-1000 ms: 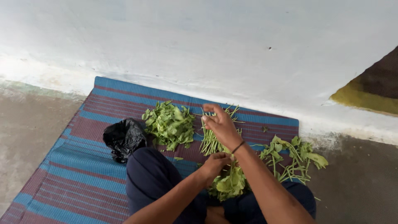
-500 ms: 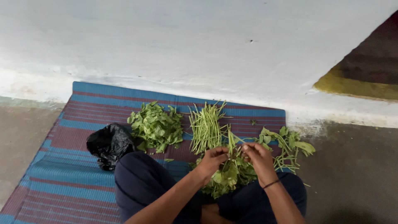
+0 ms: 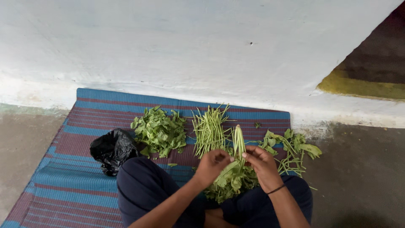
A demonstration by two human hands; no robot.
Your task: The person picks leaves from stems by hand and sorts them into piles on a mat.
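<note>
Head view: a person sits cross-legged on a striped mat [image 3: 50, 177], both hands meeting over the lap.
Bunch in hand: a leafy green bunch [image 3: 234, 175] lies between the two hands, leaves toward the lap, stalks pointing up and away toward the wall.
Long axis: close to upright in the picture, running from the lap out toward the wall [image 3: 202, 46].
Left hand [image 3: 215, 165]: fingers curled narrow, pinching the bunch at its left side.
Right hand [image 3: 261, 165]: closed round the stalks just beside the left hand, fingertips almost touching it.
Nearer hand: both sit on the bunch; neither is clearly nearer.
Plucked leaves [image 3: 159, 131]: a heap on the mat, left of the hands.
Bare stalks [image 3: 209, 131]: a fanned pile just beyond the left hand.
Uncleaned greens [image 3: 291, 147]: right of the hands, at the mat's edge.
Black bag [image 3: 113, 150]: beside the left knee.
Surface and room: mat on a grey floor [image 3: 363, 177], against a pale wall.
</note>
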